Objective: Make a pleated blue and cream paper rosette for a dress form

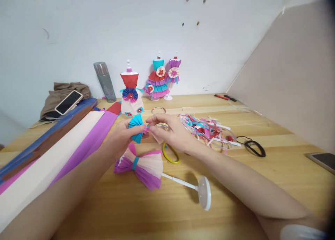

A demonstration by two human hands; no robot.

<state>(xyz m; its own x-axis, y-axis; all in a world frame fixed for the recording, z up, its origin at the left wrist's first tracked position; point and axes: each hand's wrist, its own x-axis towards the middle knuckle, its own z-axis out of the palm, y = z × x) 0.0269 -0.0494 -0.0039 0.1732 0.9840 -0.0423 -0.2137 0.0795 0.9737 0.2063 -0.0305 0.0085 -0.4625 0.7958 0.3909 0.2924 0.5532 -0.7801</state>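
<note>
Pinched between the thumb and fingers of my left hand (121, 135) is a pleated blue paper fan (136, 128). A small pink piece (145, 129) shows at its right edge. My right hand (167, 130) is beside it, thumb and fingers drawn together near the pink piece; what they hold, if anything, is too small to make out. Below my hands a small mannequin in a purple and cream paper dress (149, 166) with a blue waistband lies on its side, its white stand (204, 193) pointing right.
Three dressed mannequins (129, 93) stand near the wall. Rolls of coloured paper (60, 149), a phone (69, 102) on brown cloth and a grey bottle (105, 82) are at left. Paper scraps (206, 128), yellow tape ring (170, 154), black band (255, 148) and another phone (323, 160) lie centre and right.
</note>
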